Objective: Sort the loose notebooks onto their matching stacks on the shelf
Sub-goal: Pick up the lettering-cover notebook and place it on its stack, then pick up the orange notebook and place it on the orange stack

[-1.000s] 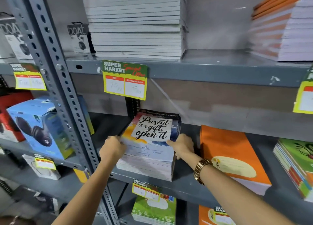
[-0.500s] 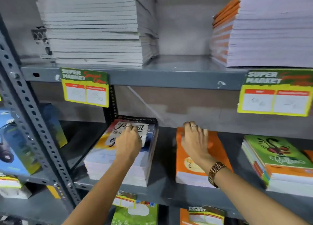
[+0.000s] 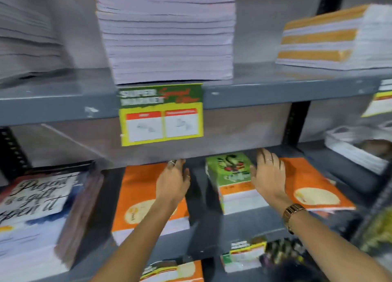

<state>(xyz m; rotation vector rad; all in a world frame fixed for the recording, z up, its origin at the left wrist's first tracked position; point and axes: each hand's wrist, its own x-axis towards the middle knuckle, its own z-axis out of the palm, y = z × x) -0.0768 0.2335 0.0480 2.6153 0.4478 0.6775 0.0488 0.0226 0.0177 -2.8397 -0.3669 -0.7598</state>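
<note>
Loose orange notebook [image 3: 314, 184] lies at 3 o'clock, overlapping green stack [image 3: 231, 175]. Right hand [image 3: 268, 175] flat on it, left hand [image 3: 175, 180] on orange stack [image 3: 137, 197]; fingers spread, gripping nothing. Likely light, floppy, slick cover; best pinched along the spine.

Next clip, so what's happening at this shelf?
A person is tidying notebook stacks on a grey metal shelf. The left hand rests open on the orange notebook stack; the right hand lies open between the green-covered stack and another orange notebook. Neither hand grips anything. The "Present is a gift" stack sits untouched at the left. The picture is motion-blurred.
</note>
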